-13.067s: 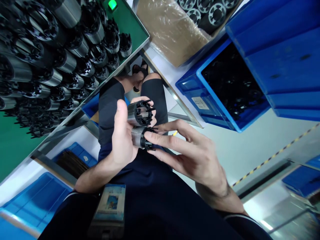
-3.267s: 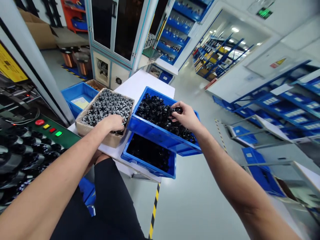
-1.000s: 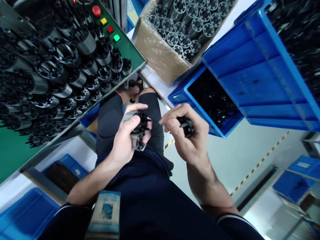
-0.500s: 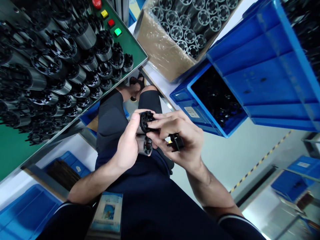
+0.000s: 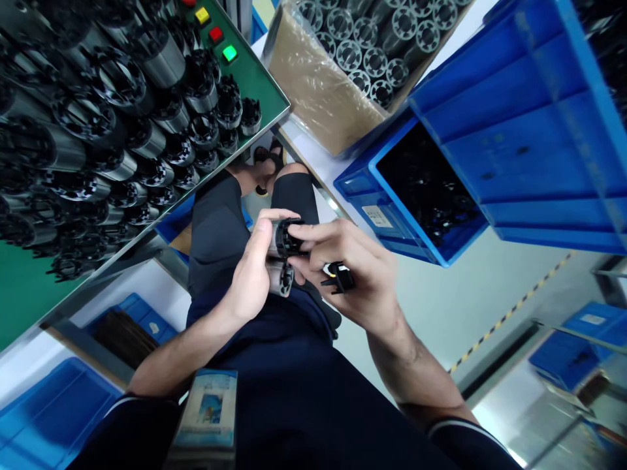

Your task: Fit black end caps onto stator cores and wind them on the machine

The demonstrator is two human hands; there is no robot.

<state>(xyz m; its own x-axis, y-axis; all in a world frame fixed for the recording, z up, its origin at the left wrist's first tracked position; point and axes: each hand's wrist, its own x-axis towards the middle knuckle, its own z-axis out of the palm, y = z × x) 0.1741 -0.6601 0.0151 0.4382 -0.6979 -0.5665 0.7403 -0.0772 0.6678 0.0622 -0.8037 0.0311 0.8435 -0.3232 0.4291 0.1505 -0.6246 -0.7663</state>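
While the left hand point(image 5: 249, 277) grips two metal cylinders over the person's lap, one beside the other, the right hand point(image 5: 362, 271) meets them from the other side. The upper cylinder point(image 5: 275, 238) has a smooth grey metal wall and a black slotted fitting point(image 5: 290, 239) at the end facing the right hand, with thin prongs standing out around its rim. The lower cylinder point(image 5: 278, 277) shows a bare, notched end with rounded openings around a central hole. The left fingers are closed around both cylinders; the right index finger and thumb press against the black slotted fitting, and the curled lower fingers clasp a loose black piece point(image 5: 343, 278), also pronged.

To the left, a green surface point(image 5: 267, 88) with a metal edge carries a dense crowd of capped cylinders point(image 5: 164, 62), beside lit green point(image 5: 229, 53), red point(image 5: 215, 34) and yellow point(image 5: 202, 15) buttons. Ahead, a white surface point(image 5: 309, 149) bears a cardboard box point(image 5: 318, 98) draped in clear plastic and packed with bare cylinders point(image 5: 375, 62). Right of it are a labelled blue bin point(image 5: 360, 186) of dark parts and a larger blue bin point(image 5: 494, 140). A yellow-and-black stripe point(image 5: 512, 312) crosses the pale floor point(image 5: 441, 307).
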